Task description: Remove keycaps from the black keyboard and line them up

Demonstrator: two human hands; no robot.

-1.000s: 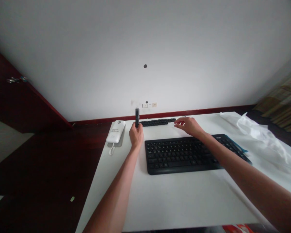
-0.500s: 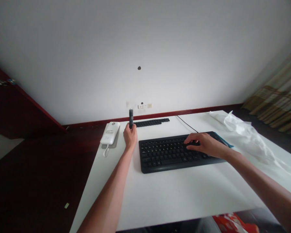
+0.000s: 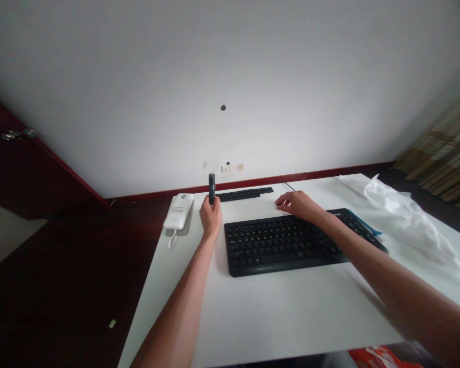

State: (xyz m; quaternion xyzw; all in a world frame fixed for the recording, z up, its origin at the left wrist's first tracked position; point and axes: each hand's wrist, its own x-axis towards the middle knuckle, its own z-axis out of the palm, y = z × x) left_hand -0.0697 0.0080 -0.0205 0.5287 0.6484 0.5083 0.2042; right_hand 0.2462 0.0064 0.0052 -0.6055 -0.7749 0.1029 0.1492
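— Since half a second ago, right hand (image 3: 297, 205) has left the keyboard (image 3: 291, 240) for the desk's (image 3: 276, 312) 12 o'clock edge, fingers loosely spread, empty

— Left hand (image 3: 210, 217)?

— Clamped on an upright dark stick (image 3: 211, 187) at 11 o'clock; looks light and rigid, best gripped low

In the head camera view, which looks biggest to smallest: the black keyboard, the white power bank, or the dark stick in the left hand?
1. Black keyboard
2. White power bank
3. Dark stick held upright by the left hand
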